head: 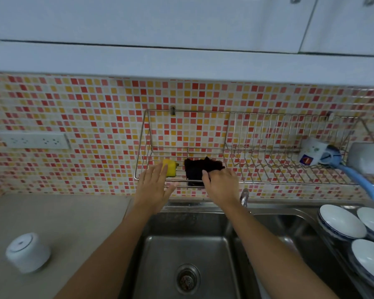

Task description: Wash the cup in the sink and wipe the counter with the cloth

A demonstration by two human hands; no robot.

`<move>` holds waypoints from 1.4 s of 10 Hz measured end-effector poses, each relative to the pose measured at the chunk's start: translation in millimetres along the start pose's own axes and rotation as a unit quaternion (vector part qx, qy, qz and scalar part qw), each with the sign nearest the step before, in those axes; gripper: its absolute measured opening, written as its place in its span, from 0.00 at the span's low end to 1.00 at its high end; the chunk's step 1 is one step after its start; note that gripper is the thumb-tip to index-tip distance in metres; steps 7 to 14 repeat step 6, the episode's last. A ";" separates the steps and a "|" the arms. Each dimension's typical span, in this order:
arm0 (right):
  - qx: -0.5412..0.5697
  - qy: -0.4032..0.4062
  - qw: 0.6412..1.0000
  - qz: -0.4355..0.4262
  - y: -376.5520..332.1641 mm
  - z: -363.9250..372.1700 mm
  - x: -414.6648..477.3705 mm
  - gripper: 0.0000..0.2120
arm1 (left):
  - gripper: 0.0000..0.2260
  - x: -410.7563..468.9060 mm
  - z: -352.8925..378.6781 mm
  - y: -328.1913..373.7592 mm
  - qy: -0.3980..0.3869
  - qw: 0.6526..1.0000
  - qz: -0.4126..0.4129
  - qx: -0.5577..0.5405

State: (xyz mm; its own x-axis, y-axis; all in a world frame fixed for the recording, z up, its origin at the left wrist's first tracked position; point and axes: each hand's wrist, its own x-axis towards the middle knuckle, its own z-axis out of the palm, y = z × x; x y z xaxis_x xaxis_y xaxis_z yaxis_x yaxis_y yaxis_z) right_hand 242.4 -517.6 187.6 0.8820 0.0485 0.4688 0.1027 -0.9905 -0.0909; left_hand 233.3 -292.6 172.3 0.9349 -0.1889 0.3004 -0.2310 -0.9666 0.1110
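— What has your grip got just now?

— My right hand (221,183) is curled onto the near edge of the dark cloth (200,169), fingers closing on it where it lies on the wire rack (257,180). My left hand (154,182) is flat and spread, holding nothing, its fingertips beside the yellow sponge (170,168), just left of the cloth.

— And the cup?

— Well off to my right on the same rack: a white cup (310,153) tipped on its side by a blue brush (354,175). I judge it washed already. The sink (186,251) below my wrists is empty. The worktop (58,221), down to my left, still needs wiping.
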 end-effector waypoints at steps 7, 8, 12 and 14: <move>0.076 -0.240 0.967 0.031 -26.7 -93.9 -83.9 0.29 | 0.39 -90.7 -85.7 -9.7 -0.096 0.995 -0.014 -0.005; 0.076 -0.240 0.967 0.031 -26.7 -93.9 -83.9 0.29 | 0.39 -90.7 -85.7 -9.7 -0.096 0.995 -0.014 -0.005; 0.076 -0.240 0.967 0.031 -26.7 -93.9 -83.9 0.29 | 0.39 -90.7 -85.7 -9.7 -0.096 0.995 -0.014 -0.005; 0.076 -0.240 0.967 0.031 -26.7 -93.9 -83.9 0.29 | 0.39 -90.7 -85.7 -9.7 -0.096 0.995 -0.014 -0.005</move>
